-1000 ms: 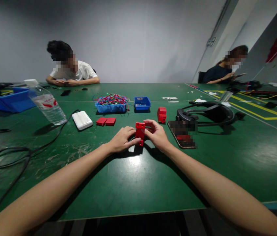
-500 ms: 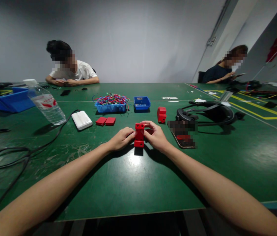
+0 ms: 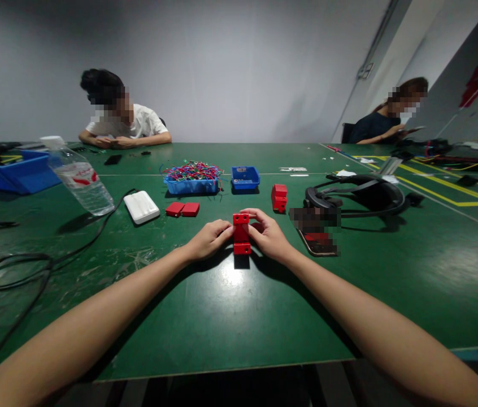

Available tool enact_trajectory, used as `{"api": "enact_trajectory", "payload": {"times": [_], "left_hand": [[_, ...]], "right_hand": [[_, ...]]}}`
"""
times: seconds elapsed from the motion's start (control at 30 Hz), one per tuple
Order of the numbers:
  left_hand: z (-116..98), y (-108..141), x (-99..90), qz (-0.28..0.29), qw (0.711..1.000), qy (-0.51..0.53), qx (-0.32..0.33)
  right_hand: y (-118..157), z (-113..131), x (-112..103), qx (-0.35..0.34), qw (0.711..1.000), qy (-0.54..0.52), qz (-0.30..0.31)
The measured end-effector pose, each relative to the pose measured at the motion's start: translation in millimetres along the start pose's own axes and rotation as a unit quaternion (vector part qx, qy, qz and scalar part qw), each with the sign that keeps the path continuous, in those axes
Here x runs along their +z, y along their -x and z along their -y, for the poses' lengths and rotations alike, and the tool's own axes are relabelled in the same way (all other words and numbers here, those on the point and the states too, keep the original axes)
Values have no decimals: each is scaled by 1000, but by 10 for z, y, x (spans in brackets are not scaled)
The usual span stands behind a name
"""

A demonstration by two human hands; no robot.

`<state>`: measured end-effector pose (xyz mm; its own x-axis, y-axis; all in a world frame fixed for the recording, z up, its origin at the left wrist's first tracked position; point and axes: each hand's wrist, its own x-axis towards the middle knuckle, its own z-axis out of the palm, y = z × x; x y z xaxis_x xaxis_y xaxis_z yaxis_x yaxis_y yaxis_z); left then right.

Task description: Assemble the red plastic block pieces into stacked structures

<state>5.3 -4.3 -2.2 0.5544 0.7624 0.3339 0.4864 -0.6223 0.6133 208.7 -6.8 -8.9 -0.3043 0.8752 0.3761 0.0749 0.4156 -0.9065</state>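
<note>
A small red plastic housing (image 3: 241, 233) stands upright at the middle of the green table, with round holes at its top and lower right corner. My left hand (image 3: 208, 240) grips its left side between thumb and fingers. On the right side, my right hand (image 3: 270, 236) has its thumb pressed to the housing and its index finger over the top rear edge. The back of the housing is hidden. Beyond my right hand stands a similar red housing (image 3: 279, 198). Two flat red pieces (image 3: 182, 210) lie beyond my left hand.
Farther back are a blue tray (image 3: 192, 186) of coloured wires and a small blue bin (image 3: 245, 185) with small metal parts. A white power bank (image 3: 141, 207), water bottle (image 3: 81, 180) and black cable (image 3: 48, 261) are left; a phone (image 3: 318, 240) and headset (image 3: 361, 198) right. Two people sit opposite.
The red housing has turned very slightly and shifted a touch to the right in my hands. Both hands keep the same hold, and everything else stays put.
</note>
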Motion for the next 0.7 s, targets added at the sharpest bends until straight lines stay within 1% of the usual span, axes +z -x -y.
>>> {"api": "enact_trajectory", "payload": {"times": [0.27, 0.43, 0.7], "left_hand": [[-36, 7, -12, 6, 999, 32, -13], [-24, 3, -12, 8, 1000, 28, -12], [-22, 3, -16, 12, 999, 27, -17]], "right_hand": [[9, 26, 22, 2, 1000, 1, 1], [12, 43, 25, -5, 1000, 4, -2], [25, 84, 3, -28, 997, 67, 0]]}}
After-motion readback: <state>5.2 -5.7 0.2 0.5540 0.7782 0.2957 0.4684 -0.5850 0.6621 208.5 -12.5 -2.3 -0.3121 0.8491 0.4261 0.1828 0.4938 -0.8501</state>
